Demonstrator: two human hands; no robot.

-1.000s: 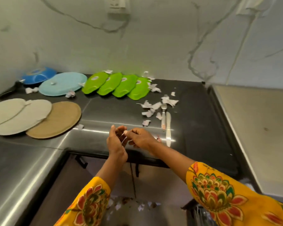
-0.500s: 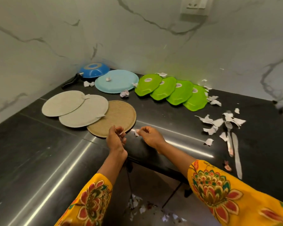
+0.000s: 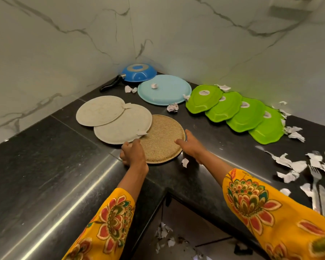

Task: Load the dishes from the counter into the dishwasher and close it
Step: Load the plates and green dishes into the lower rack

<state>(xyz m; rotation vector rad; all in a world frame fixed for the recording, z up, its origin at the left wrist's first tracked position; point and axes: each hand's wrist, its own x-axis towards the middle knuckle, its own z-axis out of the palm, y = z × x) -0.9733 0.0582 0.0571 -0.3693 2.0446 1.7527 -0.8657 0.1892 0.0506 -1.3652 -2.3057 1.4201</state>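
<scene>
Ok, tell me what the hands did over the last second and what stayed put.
Both hands left the small paper scrap they were picking at near the counter edge and moved to the tan plate. The left hand now grips its near-left rim; the right hand touches its right rim. The plates, green dishes, blue pan and cutlery have not shifted.

— Where's the pan (image 3: 138, 72)?
— Far corner of the worktop (image 3: 45, 156), at the wall. The big plate (image 3: 164, 90) lies just before it, to the right.
— And the bowls (image 3: 235, 113)?
— Four in an overlapping row, running right and nearer from that plate.
— The flat plates?
— Three overlapping near the front: far plate (image 3: 99, 110) leftmost, middle plate (image 3: 123, 126) partly under it, near plate (image 3: 162, 138) rightmost, partly under the middle one.
— Hands?
— Left hand (image 3: 132, 153) at the near plate's left edge, right hand (image 3: 190, 145) at its right. Fork (image 3: 315, 182) and knife (image 3: 324, 199) lie far right among paper scraps (image 3: 289, 164).
</scene>
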